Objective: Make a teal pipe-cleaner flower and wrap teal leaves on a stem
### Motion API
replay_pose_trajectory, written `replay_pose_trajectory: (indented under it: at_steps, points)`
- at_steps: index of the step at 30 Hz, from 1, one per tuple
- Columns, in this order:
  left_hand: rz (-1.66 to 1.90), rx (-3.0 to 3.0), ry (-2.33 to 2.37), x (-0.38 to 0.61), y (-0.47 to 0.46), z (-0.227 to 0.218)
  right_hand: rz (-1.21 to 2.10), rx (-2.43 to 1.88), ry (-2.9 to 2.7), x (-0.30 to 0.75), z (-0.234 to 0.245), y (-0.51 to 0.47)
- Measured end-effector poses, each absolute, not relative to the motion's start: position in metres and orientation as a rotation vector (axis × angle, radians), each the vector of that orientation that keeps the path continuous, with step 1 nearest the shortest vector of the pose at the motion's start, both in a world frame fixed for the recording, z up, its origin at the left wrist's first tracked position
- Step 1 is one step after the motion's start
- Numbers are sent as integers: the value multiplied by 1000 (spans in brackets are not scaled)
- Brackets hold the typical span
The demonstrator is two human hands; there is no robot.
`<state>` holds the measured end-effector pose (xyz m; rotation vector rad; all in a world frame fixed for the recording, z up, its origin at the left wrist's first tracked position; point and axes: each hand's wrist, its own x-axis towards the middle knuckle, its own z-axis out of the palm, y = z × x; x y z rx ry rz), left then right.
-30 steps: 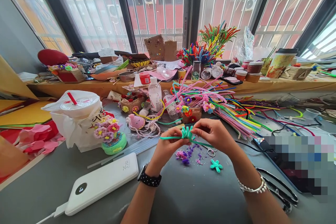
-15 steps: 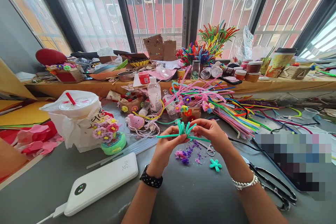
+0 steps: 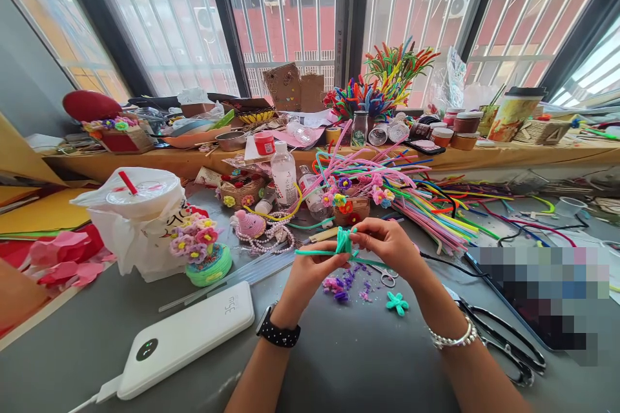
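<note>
Both my hands are raised over the grey table [image 3: 349, 361], pinched on one teal pipe cleaner [image 3: 343, 242] whose middle is bunched into loops. My left hand [image 3: 310, 274], with a black watch at the wrist, grips it from below and left; a straight tail sticks out to the left. My right hand [image 3: 387, 244], with a silver bracelet, pinches the looped part from the right. Below the hands lie a finished teal pipe-cleaner flower [image 3: 396, 302], purple pipe-cleaner scraps [image 3: 341, 284] and small scissors [image 3: 385, 277].
A white power bank [image 3: 186, 337] lies front left, a bagged drink cup [image 3: 138, 206] and a small flower pot craft [image 3: 203, 248] behind it. A heap of coloured pipe cleaners [image 3: 426, 203] spreads at right. Large black scissors [image 3: 508, 342] and a blurred dark device lie front right.
The teal loops, spread wider half a second ago, are now squeezed together between my fingers. My hands stay at about the same spot above the table.
</note>
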<state>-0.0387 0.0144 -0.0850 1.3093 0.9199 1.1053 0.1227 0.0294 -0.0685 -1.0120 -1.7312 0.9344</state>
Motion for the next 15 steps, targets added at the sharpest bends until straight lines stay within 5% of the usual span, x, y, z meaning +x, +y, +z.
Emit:
replay_pose_trajectory:
  at_steps: [15]
  points:
    - [1185,1080,884,-35,14,-87,839,-934,-1818,117,-70,27]
